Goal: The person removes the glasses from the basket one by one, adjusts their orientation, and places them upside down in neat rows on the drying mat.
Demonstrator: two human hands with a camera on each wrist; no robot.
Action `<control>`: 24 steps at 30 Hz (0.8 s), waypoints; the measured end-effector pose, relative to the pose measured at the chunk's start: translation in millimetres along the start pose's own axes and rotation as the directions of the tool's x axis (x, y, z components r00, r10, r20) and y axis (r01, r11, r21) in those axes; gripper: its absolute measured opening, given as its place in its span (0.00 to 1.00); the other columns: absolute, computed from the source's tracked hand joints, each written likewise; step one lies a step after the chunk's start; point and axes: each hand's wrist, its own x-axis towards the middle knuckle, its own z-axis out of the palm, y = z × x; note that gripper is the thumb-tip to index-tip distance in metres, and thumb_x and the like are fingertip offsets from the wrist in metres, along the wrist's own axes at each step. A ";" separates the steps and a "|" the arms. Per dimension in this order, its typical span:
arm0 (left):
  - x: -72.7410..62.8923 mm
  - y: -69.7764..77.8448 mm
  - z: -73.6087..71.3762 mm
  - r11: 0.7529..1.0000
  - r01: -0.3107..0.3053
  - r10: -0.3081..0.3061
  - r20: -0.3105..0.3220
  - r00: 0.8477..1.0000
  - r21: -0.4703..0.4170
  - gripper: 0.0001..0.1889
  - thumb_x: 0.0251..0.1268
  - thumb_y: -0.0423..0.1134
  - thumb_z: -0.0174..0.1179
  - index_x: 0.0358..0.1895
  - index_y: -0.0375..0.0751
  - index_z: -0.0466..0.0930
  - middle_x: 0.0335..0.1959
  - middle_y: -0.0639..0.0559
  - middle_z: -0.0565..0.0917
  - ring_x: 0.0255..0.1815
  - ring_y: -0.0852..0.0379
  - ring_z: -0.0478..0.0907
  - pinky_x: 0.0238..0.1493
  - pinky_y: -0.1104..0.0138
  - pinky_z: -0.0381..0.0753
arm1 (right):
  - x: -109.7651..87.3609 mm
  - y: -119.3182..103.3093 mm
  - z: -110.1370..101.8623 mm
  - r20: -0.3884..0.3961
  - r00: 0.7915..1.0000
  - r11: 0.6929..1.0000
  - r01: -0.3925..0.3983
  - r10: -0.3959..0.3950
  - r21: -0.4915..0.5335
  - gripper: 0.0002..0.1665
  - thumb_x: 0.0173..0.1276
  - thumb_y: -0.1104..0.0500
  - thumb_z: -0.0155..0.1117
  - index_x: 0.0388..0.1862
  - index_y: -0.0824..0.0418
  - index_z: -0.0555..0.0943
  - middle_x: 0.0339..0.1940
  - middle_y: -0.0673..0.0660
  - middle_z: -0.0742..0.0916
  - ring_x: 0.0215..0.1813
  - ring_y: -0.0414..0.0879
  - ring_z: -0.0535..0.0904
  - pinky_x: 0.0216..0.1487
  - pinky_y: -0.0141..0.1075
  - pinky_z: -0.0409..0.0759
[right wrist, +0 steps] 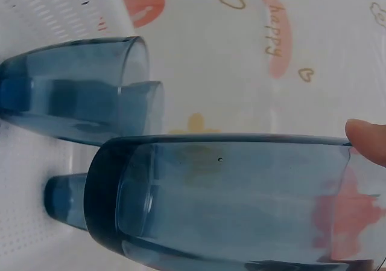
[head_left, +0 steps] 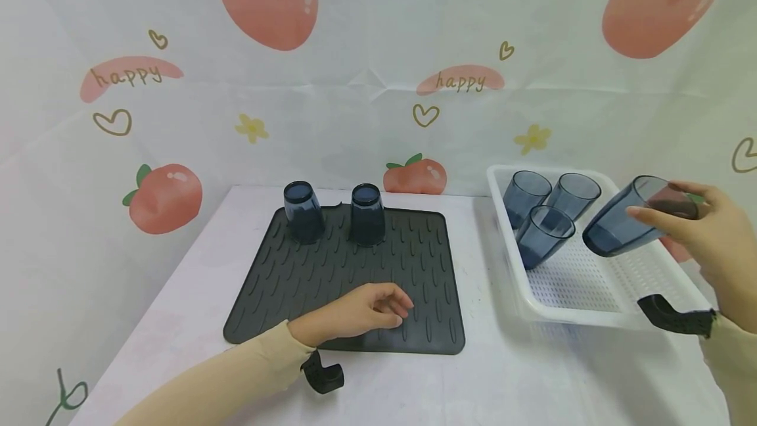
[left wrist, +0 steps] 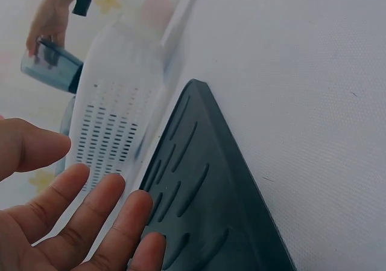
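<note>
Glass (head_left: 618, 225) held in wide right grip (head_left: 718, 238), left grip (head_left: 361, 311) loosely curled

Six glasses (head_left: 618, 222) — one basket (head_left: 576, 315), one mat (head_left: 349, 275) — two hands (head_left: 369, 309).

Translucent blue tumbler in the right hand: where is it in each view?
Head: translucent blue tumbler, right side, tilted in the right hand.
Left wrist: upper left.
Right wrist: large, across the lower half.
Shared landmark: white perforated plastic basket, right in head, left in both wrist views.
</note>
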 end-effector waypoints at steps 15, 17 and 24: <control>-1.1 4.1 0.2 1.000 -0.007 0.007 0.000 1.000 0.000 0.13 0.68 0.33 0.58 0.54 0.36 0.77 0.49 0.41 0.82 0.45 0.56 0.81 0.44 0.72 0.78 | -11.3 -7.3 -5.1 -0.116 0.981 0.923 0.184 -0.153 0.339 0.49 0.61 0.65 0.70 0.76 0.48 0.57 0.29 0.24 0.81 0.28 0.21 0.78 0.26 0.17 0.70; -1.2 4.4 0.3 1.000 -0.006 0.006 0.000 1.000 0.000 0.14 0.68 0.33 0.58 0.54 0.36 0.77 0.49 0.41 0.82 0.45 0.55 0.81 0.44 0.72 0.78 | -11.1 -8.2 -4.2 -0.119 0.977 0.878 0.212 -0.178 0.428 0.46 0.59 0.68 0.70 0.73 0.50 0.61 0.30 0.28 0.83 0.27 0.24 0.81 0.25 0.16 0.72; -0.4 3.0 0.6 1.000 0.000 0.000 0.005 1.000 0.003 0.14 0.68 0.33 0.58 0.55 0.38 0.77 0.49 0.42 0.82 0.45 0.59 0.81 0.45 0.72 0.78 | -15.8 -14.4 1.8 -0.086 0.977 0.784 0.209 -0.197 0.585 0.41 0.58 0.71 0.70 0.66 0.49 0.66 0.32 0.37 0.84 0.29 0.28 0.81 0.29 0.17 0.76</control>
